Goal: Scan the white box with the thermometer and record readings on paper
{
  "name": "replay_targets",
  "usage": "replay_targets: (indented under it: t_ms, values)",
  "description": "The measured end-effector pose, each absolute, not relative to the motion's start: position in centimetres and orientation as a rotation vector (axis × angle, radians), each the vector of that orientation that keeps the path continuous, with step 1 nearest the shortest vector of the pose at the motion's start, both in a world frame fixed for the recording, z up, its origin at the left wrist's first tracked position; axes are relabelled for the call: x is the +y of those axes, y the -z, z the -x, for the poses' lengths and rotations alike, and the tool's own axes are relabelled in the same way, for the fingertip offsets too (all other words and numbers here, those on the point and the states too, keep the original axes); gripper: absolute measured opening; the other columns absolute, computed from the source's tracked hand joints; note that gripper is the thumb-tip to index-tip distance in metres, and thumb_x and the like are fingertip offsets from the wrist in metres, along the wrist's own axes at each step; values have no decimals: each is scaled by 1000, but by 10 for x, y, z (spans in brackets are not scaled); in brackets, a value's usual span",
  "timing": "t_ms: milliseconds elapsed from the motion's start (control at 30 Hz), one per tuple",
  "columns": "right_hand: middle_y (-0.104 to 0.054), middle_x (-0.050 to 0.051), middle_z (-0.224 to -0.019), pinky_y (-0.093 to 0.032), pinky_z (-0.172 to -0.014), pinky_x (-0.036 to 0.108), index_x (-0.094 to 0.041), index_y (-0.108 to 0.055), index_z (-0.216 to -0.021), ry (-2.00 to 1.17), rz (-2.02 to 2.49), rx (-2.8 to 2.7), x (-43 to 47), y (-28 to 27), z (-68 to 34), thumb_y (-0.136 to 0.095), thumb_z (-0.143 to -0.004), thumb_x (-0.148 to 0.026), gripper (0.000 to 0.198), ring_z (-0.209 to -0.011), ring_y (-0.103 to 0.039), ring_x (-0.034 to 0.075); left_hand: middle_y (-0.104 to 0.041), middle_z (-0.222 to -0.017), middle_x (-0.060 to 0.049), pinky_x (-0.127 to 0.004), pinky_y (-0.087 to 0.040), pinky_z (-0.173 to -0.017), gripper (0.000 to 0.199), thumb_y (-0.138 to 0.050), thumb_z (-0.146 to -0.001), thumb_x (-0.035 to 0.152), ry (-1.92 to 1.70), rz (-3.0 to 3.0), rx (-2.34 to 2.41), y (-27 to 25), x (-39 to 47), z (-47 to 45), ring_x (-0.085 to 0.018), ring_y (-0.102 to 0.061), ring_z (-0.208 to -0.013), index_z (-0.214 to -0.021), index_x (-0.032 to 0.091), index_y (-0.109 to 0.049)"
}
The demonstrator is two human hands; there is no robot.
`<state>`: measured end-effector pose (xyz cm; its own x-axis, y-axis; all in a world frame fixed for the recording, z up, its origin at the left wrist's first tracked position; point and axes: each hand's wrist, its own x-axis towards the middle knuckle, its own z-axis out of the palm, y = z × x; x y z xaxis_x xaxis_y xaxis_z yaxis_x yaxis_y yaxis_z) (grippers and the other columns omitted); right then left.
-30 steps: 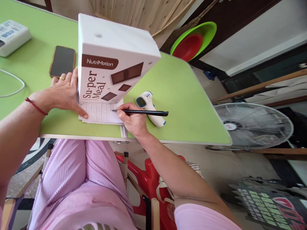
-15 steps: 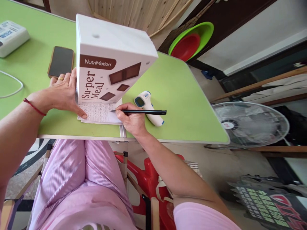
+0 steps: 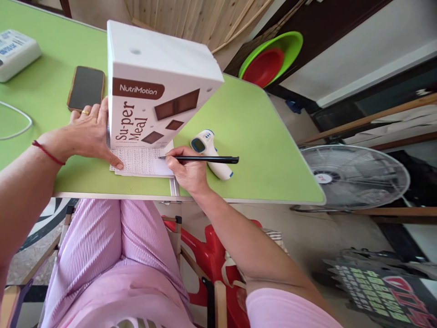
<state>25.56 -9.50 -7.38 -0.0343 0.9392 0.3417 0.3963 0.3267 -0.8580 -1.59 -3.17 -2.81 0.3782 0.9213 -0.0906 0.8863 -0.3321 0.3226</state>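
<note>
My right hand (image 3: pixel 190 172) grips a black pen (image 3: pixel 215 159), its tip on a sheet of paper (image 3: pixel 143 163) covered with rows of small handwriting. Flat beside the box lies my left hand (image 3: pixel 90 130), fingers spread and thumb resting on the paper's left edge. A tall white box (image 3: pixel 136 118) printed "NutriMotion Su-per Meal" stands upright over the far part of the paper and hides it. Just right of my right hand is a white and blue infrared thermometer (image 3: pixel 218 166). Beyond my left fingers lies a phone (image 3: pixel 87 87) with a dark screen.
The green table (image 3: pixel 259 146) ends close to my lap. At its far left are a white package (image 3: pixel 17 57) and a white cable (image 3: pixel 25 114). A fan (image 3: pixel 358 177) stands to the right, and green and red basins (image 3: pixel 288 50) are behind. A red stool (image 3: pixel 208 255) is below.
The pen tip has shifted very slightly to the right on the paper, along with my right hand. My left hand and the box stay in place.
</note>
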Motion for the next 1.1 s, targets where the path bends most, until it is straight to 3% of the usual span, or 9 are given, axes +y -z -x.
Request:
replay_targets:
  t_ms: [433,667,1100]
  values:
    - [-60,-3,-61,-45,-54,27,-23,-60,-69,-656,1185,-1642,-95,73,-255,-63,-77,-22,8,-55,-51,12,-32,-161,-18,-69,-23,-115,154,-70,-38,95,-92,-2321,1590,24,-34,14,-60,-22,-142,-162,21,-16]
    - [-58,-4,-62,-46,-54,27,-22,-61,-72,-678,1199,-1589,-95,76,-258,-61,-78,-29,10,-55,-50,11,-38,-156,-19,-66,-20,-117,145,-75,-43,92,-382,-2391,1442,48,-21,27,-60,-17,-144,-159,18,-27]
    - [-60,-3,-63,-46,-54,27,-22,-61,-69,-648,1264,-1594,-95,76,-256,-59,-76,-29,10,-57,-49,12,-43,-150,-20,-68,-17,-117,140,-83,-39,87,-515,-2324,1351,53,-19,29,-60,-15,-144,-151,16,-39]
